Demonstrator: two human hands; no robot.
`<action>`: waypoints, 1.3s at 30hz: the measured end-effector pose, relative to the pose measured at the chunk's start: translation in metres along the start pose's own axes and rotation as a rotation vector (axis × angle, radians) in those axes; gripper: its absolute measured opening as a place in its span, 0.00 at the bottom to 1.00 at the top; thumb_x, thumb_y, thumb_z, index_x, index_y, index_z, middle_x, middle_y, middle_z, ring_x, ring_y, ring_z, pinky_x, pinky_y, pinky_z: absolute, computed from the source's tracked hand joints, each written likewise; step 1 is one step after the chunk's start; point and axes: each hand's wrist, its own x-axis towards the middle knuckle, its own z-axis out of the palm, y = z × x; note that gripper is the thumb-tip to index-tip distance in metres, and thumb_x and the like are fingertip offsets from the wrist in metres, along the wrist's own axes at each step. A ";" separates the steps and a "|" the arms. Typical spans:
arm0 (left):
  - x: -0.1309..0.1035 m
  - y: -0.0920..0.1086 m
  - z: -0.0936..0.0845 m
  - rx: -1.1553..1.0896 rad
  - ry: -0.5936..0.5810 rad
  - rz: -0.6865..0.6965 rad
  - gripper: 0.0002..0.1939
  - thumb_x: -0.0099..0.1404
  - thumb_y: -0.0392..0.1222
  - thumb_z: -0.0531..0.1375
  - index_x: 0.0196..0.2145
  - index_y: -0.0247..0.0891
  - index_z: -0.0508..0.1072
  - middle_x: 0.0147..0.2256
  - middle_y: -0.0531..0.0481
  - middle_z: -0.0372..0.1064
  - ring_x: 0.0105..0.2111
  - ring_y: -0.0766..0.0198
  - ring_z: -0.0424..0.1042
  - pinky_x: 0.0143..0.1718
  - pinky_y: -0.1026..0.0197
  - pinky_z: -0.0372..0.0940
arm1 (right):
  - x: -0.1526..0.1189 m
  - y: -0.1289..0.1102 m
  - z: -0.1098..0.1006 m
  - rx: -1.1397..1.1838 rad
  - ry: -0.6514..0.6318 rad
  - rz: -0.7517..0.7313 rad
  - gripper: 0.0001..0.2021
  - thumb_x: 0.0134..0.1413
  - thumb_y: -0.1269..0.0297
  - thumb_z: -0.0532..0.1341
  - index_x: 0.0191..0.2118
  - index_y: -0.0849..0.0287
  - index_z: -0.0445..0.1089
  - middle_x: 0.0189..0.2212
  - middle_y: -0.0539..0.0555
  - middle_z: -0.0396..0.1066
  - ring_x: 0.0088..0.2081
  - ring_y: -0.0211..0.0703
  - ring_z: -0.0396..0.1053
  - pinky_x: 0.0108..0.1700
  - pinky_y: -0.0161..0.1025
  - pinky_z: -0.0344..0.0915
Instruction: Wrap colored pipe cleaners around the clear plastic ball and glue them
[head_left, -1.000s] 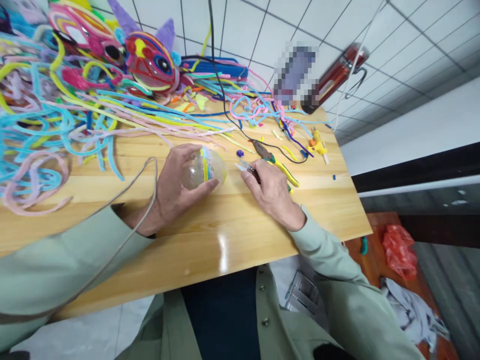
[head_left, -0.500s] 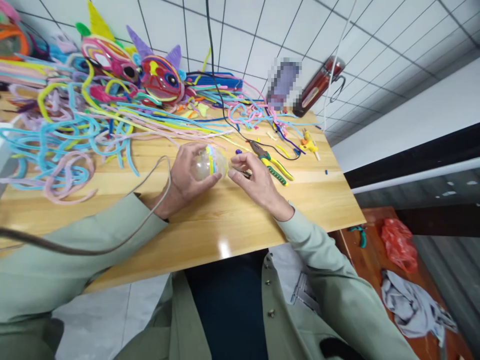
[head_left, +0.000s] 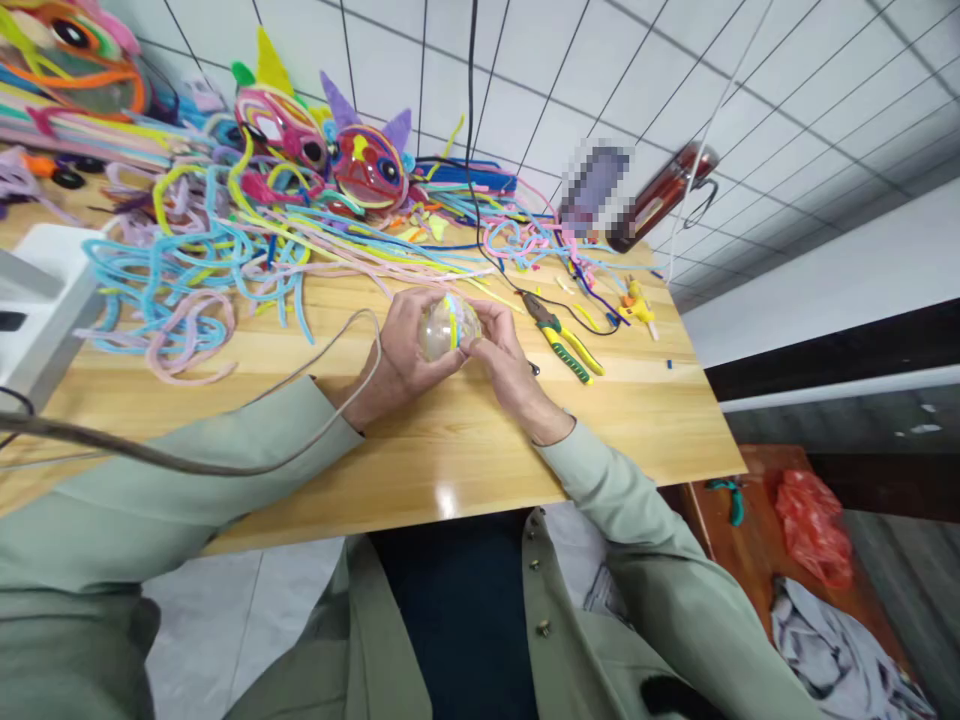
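A clear plastic ball (head_left: 439, 335) with yellow and light-blue strips across its middle is held just above the wooden table (head_left: 420, 470). My left hand (head_left: 405, 348) wraps around its left side, thumb along the lower front. Against the ball's right side my right hand (head_left: 508, 362) is closed, fingers behind and thumb pressing near the strips. Part of a small dark object (head_left: 534, 368) shows beside my right hand; the rest is hidden. Pliers (head_left: 559, 338) with green and yellow handles lie to the right of that hand.
Fuzzy craft stems (head_left: 180, 260) are heaped at the left and back, near decorated animal-face balls (head_left: 369, 168). A yellow glue gun (head_left: 637, 308) and a dark red bottle (head_left: 664, 198) are at the right. A grey cable (head_left: 247, 465) crosses over my left sleeve.
My right hand has moved onto the ball's right side. The dark thing that was at its fingertips now shows beside the hand. The view has shifted left.
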 end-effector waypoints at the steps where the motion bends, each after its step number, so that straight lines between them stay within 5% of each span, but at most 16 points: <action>1: -0.001 0.001 0.001 0.001 0.021 0.016 0.42 0.80 0.80 0.64 0.72 0.47 0.66 0.68 0.39 0.76 0.68 0.35 0.78 0.70 0.23 0.75 | 0.000 0.001 0.001 0.022 0.010 -0.008 0.31 0.56 0.50 0.74 0.62 0.44 0.64 0.73 0.59 0.71 0.80 0.57 0.66 0.84 0.62 0.64; 5: -0.002 0.003 0.001 -0.009 0.046 0.058 0.38 0.81 0.74 0.66 0.71 0.45 0.68 0.67 0.35 0.77 0.67 0.33 0.79 0.69 0.22 0.75 | 0.000 0.007 0.002 0.079 0.029 -0.042 0.29 0.57 0.51 0.75 0.60 0.43 0.67 0.69 0.55 0.74 0.77 0.58 0.68 0.85 0.63 0.63; 18: -0.004 0.000 -0.002 0.097 0.009 0.068 0.39 0.85 0.75 0.59 0.73 0.41 0.67 0.67 0.35 0.76 0.69 0.39 0.78 0.69 0.23 0.78 | -0.004 0.011 0.002 0.085 0.013 -0.081 0.30 0.63 0.45 0.76 0.64 0.43 0.69 0.70 0.55 0.73 0.78 0.58 0.66 0.86 0.63 0.62; 39: -0.001 0.006 -0.002 0.041 0.068 0.182 0.29 0.82 0.61 0.70 0.72 0.57 0.68 0.62 0.40 0.78 0.66 0.35 0.81 0.69 0.23 0.78 | -0.007 0.006 0.012 0.219 0.087 0.022 0.27 0.55 0.52 0.75 0.58 0.43 0.69 0.63 0.52 0.74 0.70 0.57 0.70 0.83 0.63 0.65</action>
